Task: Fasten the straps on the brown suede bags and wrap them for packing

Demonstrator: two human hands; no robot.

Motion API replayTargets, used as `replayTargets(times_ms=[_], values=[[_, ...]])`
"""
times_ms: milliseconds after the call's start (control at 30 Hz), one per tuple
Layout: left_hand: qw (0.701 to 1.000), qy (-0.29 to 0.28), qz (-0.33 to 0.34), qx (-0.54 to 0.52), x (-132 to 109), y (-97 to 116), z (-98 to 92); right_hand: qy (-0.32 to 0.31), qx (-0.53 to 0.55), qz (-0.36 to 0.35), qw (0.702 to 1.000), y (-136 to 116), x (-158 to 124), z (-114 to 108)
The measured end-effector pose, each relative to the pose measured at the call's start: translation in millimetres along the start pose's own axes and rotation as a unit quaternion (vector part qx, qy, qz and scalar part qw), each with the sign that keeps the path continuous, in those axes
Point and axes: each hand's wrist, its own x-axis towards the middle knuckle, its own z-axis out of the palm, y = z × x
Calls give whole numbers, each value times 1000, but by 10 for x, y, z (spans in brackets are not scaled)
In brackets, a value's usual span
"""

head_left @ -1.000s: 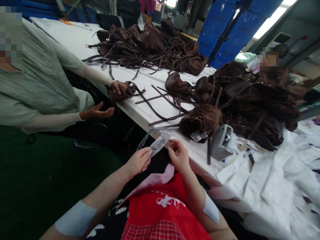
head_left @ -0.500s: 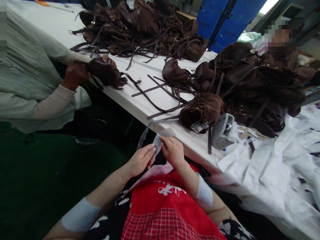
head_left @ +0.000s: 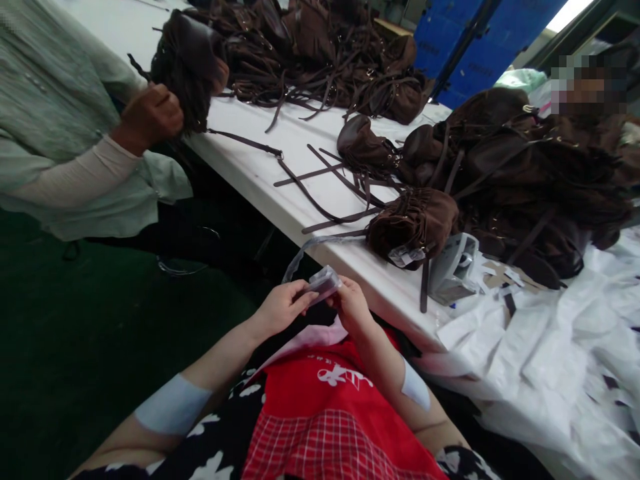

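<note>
Just below the frame's centre, the person's left hand (head_left: 281, 308) and right hand (head_left: 354, 305) pinch a plastic wrapper (head_left: 324, 283) (small and see-through). A brown bag (head_left: 423, 217) sits right of centre on the white bench (head_left: 250, 177).

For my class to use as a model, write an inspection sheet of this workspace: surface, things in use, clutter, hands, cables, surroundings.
Surface: white table, with loose dark straps across it.
Things in use: clear plastic piece held off the table; plastic-covered strip hanging over the table edge; brown bag lying near that edge.
Clutter: heaped brown bags; grey dispenser beside the nearest bag; white sheets piled loosely.
Hands: left hand and right hand both grip the plastic piece.
Cables: nothing seen.
Surroundings: a co-worker's hand at a dark bag; blue panels behind; green floor.
</note>
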Motion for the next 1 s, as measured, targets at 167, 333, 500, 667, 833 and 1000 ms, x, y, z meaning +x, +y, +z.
replayTargets(times_ms=[167,333,500,667,833,1000], values=[[995,-2,-16,-99,13,-87,18,-48,158,165,972,12,-6,52],[985,-35,-21,-166,-2,-105,36,-152,202,319,914,76,-9,94],[994,-53,-31,-94,-28,-11,-9,-177,50,279,943,194,-60,179],[988,-31,-86,-122,-29,-16,23,-63,-430,-11,901,37,-120,157],[988,-25,-110,-106,-27,0,82,-18,-560,-153,814,-48,-135,89],[986,-12,-58,-157,-25,-13,88,-26,-218,-3,976,99,-53,45]])
